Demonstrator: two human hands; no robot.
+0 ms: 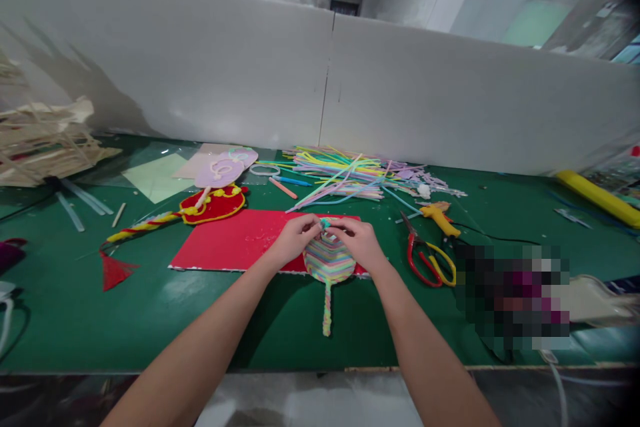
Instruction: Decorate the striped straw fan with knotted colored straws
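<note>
A small striped fan in pastel colours (pixel 329 265), with a twisted handle pointing toward me, is held over the near edge of a red sheet (pixel 235 240) on the green table (pixel 150 313). My left hand (pixel 295 237) pinches the fan's top left edge. My right hand (pixel 357 240) pinches its top right edge, fingers closed on a pale strip at the top. Both hands meet at the fan's upper rim.
A heap of coloured pipe-cleaner strips (pixel 345 173) lies behind the hands. Red-and-yellow scissors (pixel 425 257) and a yellow glue gun (pixel 440 217) sit to the right. Left are a red ornament with a braided tassel (pixel 200 208), a purple fan (pixel 223 170) and wooden pieces (pixel 45 140). White partition behind.
</note>
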